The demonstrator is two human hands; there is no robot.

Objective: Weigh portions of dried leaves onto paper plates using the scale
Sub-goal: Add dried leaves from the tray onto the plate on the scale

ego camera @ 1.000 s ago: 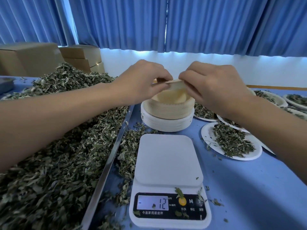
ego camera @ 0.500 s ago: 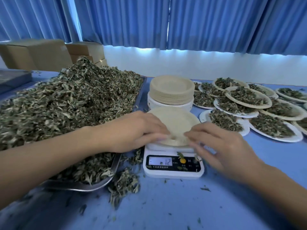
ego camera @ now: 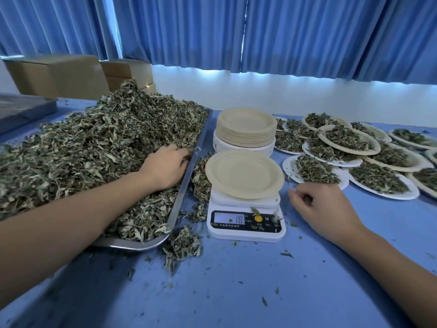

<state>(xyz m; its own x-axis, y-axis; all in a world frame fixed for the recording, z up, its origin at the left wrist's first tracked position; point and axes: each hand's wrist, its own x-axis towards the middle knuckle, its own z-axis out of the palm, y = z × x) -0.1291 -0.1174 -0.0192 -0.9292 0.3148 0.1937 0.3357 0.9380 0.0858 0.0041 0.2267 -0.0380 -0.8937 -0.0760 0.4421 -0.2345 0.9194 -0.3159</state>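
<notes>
Left hand (ego camera: 165, 166) is down in the dried leaves (ego camera: 94, 147), nine o'clock of the scale (ego camera: 246, 229), fingertips buried, grip unreadable. Paper plate (ego camera: 244, 174) sits on the scale. Right hand (ego camera: 324, 209), three o'clock, loosely curled, holding nothing.

One scale (ego camera: 246, 230), one empty plate (ego camera: 244, 174), one plate stack (ego camera: 246, 136), one tray (ego camera: 186, 176) (filled plates (ego camera: 289, 170) overlap, count unclear).

Packing workroom: blue curtains (ego camera: 295, 34), cardboard boxes (ego camera: 59, 75), blue-covered table (ego camera: 236, 292), heaped leaf tray (ego camera: 179, 204).
</notes>
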